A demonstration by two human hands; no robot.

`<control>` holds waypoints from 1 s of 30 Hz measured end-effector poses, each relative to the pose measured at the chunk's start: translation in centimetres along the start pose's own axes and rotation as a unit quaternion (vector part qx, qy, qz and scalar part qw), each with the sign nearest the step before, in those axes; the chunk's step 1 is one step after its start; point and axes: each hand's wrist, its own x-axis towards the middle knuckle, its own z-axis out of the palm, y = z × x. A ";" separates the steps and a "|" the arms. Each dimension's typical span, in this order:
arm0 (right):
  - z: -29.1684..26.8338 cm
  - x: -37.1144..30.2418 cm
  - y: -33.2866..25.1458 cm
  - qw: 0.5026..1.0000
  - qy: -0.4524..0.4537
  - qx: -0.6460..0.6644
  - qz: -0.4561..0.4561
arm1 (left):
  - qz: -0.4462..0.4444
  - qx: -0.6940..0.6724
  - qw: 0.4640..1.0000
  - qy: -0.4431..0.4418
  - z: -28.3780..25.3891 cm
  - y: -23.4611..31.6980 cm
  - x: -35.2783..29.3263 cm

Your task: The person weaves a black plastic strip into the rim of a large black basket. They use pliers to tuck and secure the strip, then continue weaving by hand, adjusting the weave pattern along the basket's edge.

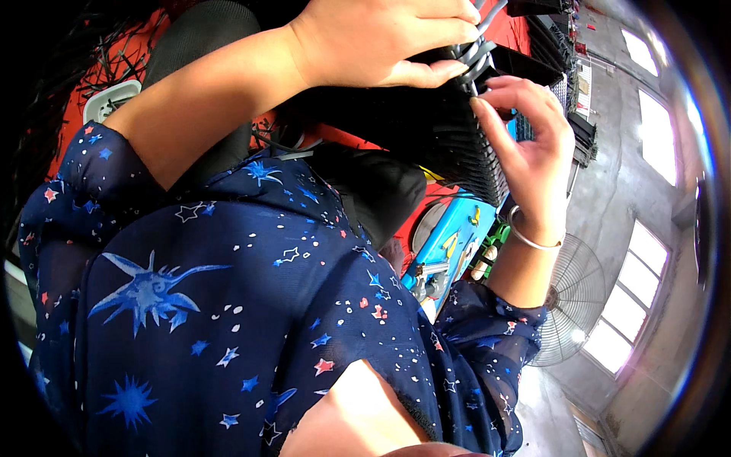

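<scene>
While red floor (514, 30) below black weave (474, 152), grey wall (620, 164) beyond.

The left forearm (221, 95) is extended diagonally from the left, and the left hand (373, 42) is held back uppermost, its fingers (438, 32) directed rightward and its thumb (426, 74) kept apart below them. The right forearm (527, 263) is raised almost vertically; the right hand (537, 141) is turned inward, with bent index finger (521, 93) and right thumb (496, 131) brought close together at the tips, near the left thumb.
</scene>
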 end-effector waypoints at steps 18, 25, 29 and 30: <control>3.9 -2.5 -0.2 0.987 0.157 -0.034 0.024 | 0.027 -0.001 0.998 0.059 1.5 -1.3 -0.6; 3.6 -2.3 -0.6 0.989 0.139 -0.050 0.031 | 0.011 0.005 1.000 0.022 0.1 -0.3 0.0; 3.1 -1.8 -0.8 0.991 0.115 -0.047 0.041 | 0.010 0.005 1.000 0.018 0.2 -0.4 -0.1; 3.0 -1.8 -0.8 0.992 0.108 -0.051 0.039 | 0.010 0.006 1.000 0.017 0.3 -0.4 -0.1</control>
